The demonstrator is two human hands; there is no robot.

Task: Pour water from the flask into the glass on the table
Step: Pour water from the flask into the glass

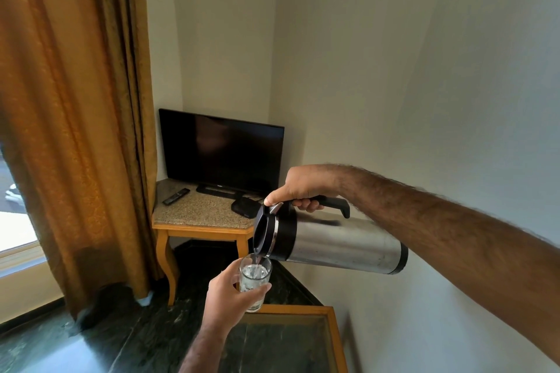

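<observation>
A steel flask (339, 244) with a black lid and black handle is tipped almost level, spout to the left. My right hand (300, 189) grips its handle, thumb pressed on the lid lever. Water runs from the spout into a clear glass (254, 280), which is partly filled. My left hand (228, 297) holds the glass in the air, just under the spout and above the near table's far edge.
A glass-topped table with a wooden frame (335, 336) lies below. A corner table (200, 222) behind carries a TV (221, 150), a remote (175, 196) and a small black box (244, 207). A brown curtain (75, 130) hangs left; a wall stands right.
</observation>
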